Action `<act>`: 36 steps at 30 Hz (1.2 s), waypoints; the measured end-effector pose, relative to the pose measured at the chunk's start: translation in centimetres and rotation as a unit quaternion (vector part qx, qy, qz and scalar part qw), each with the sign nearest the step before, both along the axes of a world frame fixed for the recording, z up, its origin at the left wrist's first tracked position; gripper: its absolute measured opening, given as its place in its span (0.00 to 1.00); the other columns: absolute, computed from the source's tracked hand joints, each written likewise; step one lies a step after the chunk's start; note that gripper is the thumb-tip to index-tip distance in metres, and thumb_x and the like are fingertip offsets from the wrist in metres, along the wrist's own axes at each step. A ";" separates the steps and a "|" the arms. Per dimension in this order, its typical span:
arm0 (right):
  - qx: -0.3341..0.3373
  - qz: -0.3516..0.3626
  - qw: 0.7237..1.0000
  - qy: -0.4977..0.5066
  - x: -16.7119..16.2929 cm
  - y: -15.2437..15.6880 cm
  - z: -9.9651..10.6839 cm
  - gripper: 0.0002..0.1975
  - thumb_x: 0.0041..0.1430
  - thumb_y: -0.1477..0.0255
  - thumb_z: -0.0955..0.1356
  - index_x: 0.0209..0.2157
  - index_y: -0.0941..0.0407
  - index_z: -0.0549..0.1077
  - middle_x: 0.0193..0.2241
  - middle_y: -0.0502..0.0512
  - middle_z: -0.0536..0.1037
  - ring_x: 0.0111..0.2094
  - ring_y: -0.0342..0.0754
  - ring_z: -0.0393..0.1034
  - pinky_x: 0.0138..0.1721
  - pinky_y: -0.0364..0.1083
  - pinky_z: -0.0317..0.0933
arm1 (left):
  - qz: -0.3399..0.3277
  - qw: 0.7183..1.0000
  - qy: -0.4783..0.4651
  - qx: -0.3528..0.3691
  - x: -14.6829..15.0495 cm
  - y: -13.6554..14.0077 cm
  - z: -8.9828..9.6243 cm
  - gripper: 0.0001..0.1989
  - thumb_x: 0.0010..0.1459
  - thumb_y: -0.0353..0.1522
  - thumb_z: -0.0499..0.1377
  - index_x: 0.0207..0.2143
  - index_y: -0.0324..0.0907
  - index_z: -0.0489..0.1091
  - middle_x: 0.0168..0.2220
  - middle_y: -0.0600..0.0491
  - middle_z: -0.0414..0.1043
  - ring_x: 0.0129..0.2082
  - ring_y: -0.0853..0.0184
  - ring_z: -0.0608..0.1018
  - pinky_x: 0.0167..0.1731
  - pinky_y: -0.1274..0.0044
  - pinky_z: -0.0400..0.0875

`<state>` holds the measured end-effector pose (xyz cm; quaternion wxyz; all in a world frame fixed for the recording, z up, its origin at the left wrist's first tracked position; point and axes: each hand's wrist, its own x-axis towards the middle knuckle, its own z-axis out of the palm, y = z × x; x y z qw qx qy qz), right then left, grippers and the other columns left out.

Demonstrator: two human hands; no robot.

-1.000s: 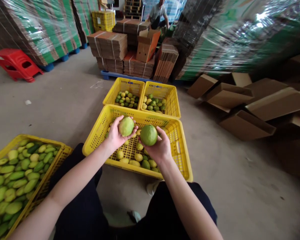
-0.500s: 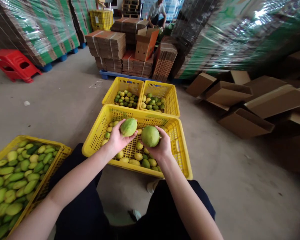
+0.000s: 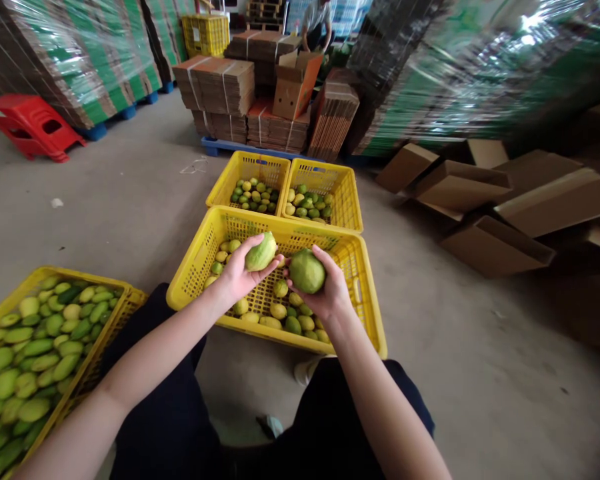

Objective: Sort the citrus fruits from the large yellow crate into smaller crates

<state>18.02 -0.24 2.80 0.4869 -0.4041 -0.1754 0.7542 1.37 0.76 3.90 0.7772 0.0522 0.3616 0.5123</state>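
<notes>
My left hand (image 3: 239, 275) is wrapped round a pale green lemon (image 3: 261, 253), its tip pointing up and to the right. Beside it, my right hand (image 3: 332, 288) holds a darker, rounder green lemon (image 3: 307, 271). Both hands are over a large yellow crate (image 3: 193, 267), and a small space separates the two fruits. Yellow and green lemons (image 3: 279, 311) lie in that crate, some hidden by my hands and wrists.
Two smaller yellow crates (image 3: 286, 193) with lemons stand beyond. At my left is a crate full of green fruit (image 3: 35, 347). A red stool (image 3: 35, 127), stacked flat cartons (image 3: 220, 87), open cardboard boxes (image 3: 495, 247) and wrapped pallets (image 3: 95, 53) surround the floor. A person (image 3: 317, 23) is at the back.
Both lemons have been turned in my hands, showing different sides. The right one now shows a darker face. My hands stay over the crate, and the view has shifted slightly.
</notes>
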 end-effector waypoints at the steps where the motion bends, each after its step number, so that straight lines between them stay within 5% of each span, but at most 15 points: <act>1: 0.006 0.003 1.000 -0.001 -0.1 -0.1 0.1 0.13 0.50 0.60 0.73 0.32 0.53 0.72 0.25 0.53 0.80 0.26 0.51 0.77 0.22 0.46 0.71 | -0.005 1.000 0.000 0.007 -0.1 0.0 -0.1 0.12 0.57 0.34 0.63 0.40 0.36 0.74 0.30 0.47 0.78 0.27 0.66 0.81 0.26 0.79 0.79; 5: -0.017 -0.023 1.000 0.004 -0.7 -0.1 0.1 0.11 0.49 0.63 0.72 0.31 0.53 0.71 0.24 0.53 0.79 0.28 0.54 0.78 0.24 0.49 0.73 | -0.033 0.999 -0.010 0.000 -0.3 0.1 -0.5 0.19 0.61 0.41 0.55 0.39 0.33 0.74 0.27 0.45 0.76 0.23 0.66 0.77 0.22 0.78 0.75; 12: -0.094 -0.138 0.986 0.008 -1.3 0.0 0.5 0.06 0.48 0.69 0.71 0.29 0.53 0.71 0.21 0.47 0.78 0.22 0.47 0.74 0.30 0.50 0.76 | -0.011 1.000 -0.013 -0.023 0.1 0.6 -1.0 0.18 0.65 0.37 0.48 0.44 0.34 0.73 0.26 0.46 0.73 0.22 0.66 0.74 0.18 0.79 0.70; 18: -0.138 -0.103 0.984 0.044 -1.2 0.2 0.4 0.06 0.54 0.67 0.67 0.30 0.55 0.73 0.19 0.52 0.78 0.24 0.52 0.76 0.28 0.51 0.76 | -0.016 0.998 0.004 -0.065 1.0 0.8 -1.0 0.17 0.68 0.32 0.47 0.49 0.35 0.71 0.31 0.45 0.77 0.27 0.65 0.80 0.25 0.78 0.78; 27: -0.092 -0.177 0.976 0.091 -0.7 0.0 0.4 0.05 0.54 0.69 0.70 0.30 0.55 0.72 0.21 0.51 0.78 0.24 0.49 0.75 0.28 0.48 0.75 | 0.006 1.000 0.008 0.026 1.8 0.8 0.3 0.07 0.62 0.33 0.58 0.36 0.37 0.72 0.27 0.50 0.77 0.25 0.68 0.80 0.25 0.80 0.78; 36: -0.112 -0.163 0.975 0.104 -0.7 -0.6 0.5 0.05 0.54 0.69 0.68 0.32 0.56 0.73 0.23 0.52 0.80 0.24 0.48 0.75 0.24 0.45 0.70 | 0.004 1.000 0.017 0.024 3.0 1.2 -0.7 0.15 0.64 0.36 0.52 0.31 0.36 0.73 0.25 0.48 0.76 0.21 0.68 0.76 0.22 0.79 0.72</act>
